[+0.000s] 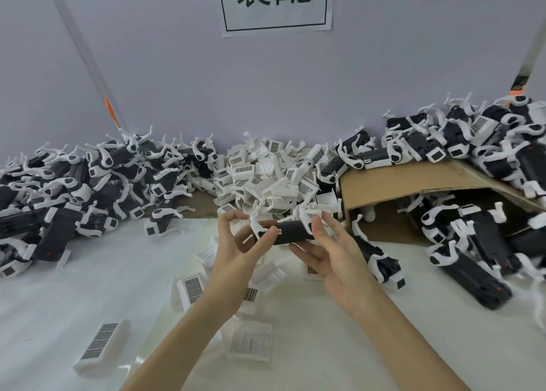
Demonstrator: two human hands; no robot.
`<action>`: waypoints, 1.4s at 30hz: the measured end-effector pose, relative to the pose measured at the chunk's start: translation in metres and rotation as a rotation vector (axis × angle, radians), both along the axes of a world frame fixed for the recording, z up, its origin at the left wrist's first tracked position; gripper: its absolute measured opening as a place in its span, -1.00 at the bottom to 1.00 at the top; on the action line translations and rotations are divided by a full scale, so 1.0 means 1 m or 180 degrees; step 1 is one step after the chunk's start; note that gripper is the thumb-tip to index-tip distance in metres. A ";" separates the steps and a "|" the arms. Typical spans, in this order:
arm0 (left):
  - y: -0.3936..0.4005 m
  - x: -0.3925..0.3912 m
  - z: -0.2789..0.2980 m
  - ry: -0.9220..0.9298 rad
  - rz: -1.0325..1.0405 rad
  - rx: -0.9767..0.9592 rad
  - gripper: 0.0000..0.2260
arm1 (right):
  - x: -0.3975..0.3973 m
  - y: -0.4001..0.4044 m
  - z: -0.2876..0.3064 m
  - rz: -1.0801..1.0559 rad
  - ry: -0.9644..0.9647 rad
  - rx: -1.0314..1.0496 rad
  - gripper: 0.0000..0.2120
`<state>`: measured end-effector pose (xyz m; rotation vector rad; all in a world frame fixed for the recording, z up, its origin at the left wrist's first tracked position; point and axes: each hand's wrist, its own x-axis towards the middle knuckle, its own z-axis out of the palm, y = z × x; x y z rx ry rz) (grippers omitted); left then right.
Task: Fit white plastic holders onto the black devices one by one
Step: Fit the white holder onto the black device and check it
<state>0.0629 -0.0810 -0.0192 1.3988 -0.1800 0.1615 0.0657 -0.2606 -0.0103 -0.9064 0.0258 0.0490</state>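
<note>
Head view looks down on a white worktop (88,272) set against a pale lilac wall (266,80), where a paper sign (274,3) with green characters hangs. Heaps cover the back edge: fitted black devices with white arms at left (74,190) and right (487,142), and a mound of loose white holders (271,175) in the middle. A tipped cardboard box (413,181) on the right spills more devices. A few holders with barcode-like labels (102,343) lie scattered near the front. Above the worktop's centre, both hands hold one device (291,233) level, a black bar with white clips at each end. The left hand (236,255) pinches its left end between thumb and fingers; the right hand (331,252) cradles the right end with curled fingers.
</note>
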 end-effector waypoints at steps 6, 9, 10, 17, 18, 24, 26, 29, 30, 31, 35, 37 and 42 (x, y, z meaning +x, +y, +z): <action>0.006 0.004 0.008 0.0079 -0.0157 0.0222 -0.28 | 0.000 -0.008 0.002 0.0298 -0.0047 0.0322 -0.27; 0.014 0.007 0.004 0.0035 -0.0275 0.0458 -0.47 | 0.000 -0.011 0.003 0.0503 -0.0071 0.0371 -0.44; 0.017 0.008 0.003 -0.0097 -0.0346 0.0616 -0.48 | 0.000 -0.012 0.003 0.0576 -0.0042 0.0380 -0.49; 0.015 0.001 0.007 -0.0946 -0.0467 0.1467 -0.48 | 0.000 -0.015 0.001 0.0537 0.0334 -0.0413 -0.55; 0.015 0.002 0.006 -0.0938 -0.0386 0.1528 -0.40 | 0.000 -0.016 0.001 0.0465 0.0303 -0.0392 -0.58; 0.018 0.009 0.002 -0.0090 -0.0189 0.1580 -0.50 | 0.004 -0.014 -0.001 0.0153 0.0032 -0.0243 -0.71; 0.020 0.008 0.004 -0.0009 -0.0298 0.1560 -0.61 | 0.005 -0.014 -0.005 -0.0146 -0.0053 -0.0304 -0.63; 0.019 0.006 0.011 0.0348 -0.0394 0.0768 -0.73 | 0.009 -0.016 -0.010 -0.0373 -0.0275 -0.0710 -0.59; 0.017 0.006 0.013 0.0521 -0.0473 0.0494 -0.72 | 0.009 -0.017 -0.011 -0.0334 -0.0363 -0.0857 -0.55; 0.016 0.005 0.014 0.0633 -0.0534 0.0388 -0.62 | 0.008 -0.018 -0.011 -0.0292 -0.0438 -0.1002 -0.50; 0.007 0.001 0.009 0.0350 -0.0510 0.1142 -0.50 | 0.005 -0.013 -0.016 -0.0178 -0.0547 -0.1631 -0.21; 0.007 0.001 0.006 0.0264 -0.0393 0.0903 -0.55 | 0.005 -0.008 -0.016 -0.0105 -0.0388 -0.1459 -0.08; 0.012 -0.001 0.011 0.0277 -0.0285 0.0590 -0.55 | 0.001 -0.004 -0.014 0.0185 -0.0424 -0.1676 -0.22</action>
